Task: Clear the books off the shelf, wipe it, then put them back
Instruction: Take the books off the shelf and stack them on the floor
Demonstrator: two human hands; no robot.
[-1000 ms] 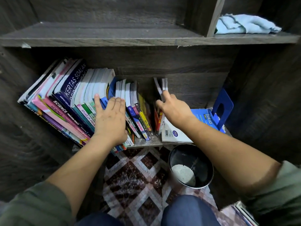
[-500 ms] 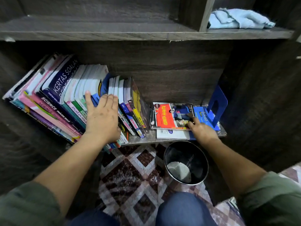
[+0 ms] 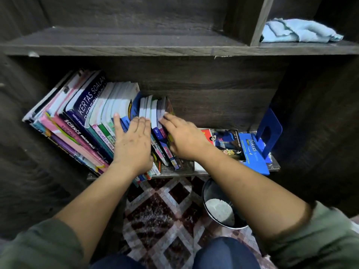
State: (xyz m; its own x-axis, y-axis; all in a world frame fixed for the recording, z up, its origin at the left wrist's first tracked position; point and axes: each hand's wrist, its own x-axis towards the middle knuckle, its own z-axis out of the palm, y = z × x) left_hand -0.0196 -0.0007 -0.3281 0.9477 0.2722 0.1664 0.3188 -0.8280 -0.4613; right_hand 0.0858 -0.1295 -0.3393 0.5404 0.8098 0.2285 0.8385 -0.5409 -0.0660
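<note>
A row of books [image 3: 81, 123] leans to the left on the lower shelf [image 3: 174, 172] of a dark wooden bookcase. My left hand [image 3: 132, 144] lies flat with straight fingers against the spines in the middle of the row. My right hand [image 3: 184, 138] touches the rightmost leaning books [image 3: 155, 111], fingers stretched along their right side. To the right, a few books lie flat: a red comic-style one [image 3: 227, 140] and a blue "Fokus" book [image 3: 252, 152]. A light blue cloth [image 3: 299, 33] sits on the upper shelf at the right.
A blue metal bookend [image 3: 269, 131] stands at the shelf's right end. A black bin [image 3: 223, 208] with white paper inside sits on the patterned floor below the shelf. The upper shelf [image 3: 116, 41] has a vertical divider [image 3: 258, 20].
My right hand laid a few books flat at the right, let go, and moved left to the rightmost leaning books. My left hand stayed pressed on the spines.
</note>
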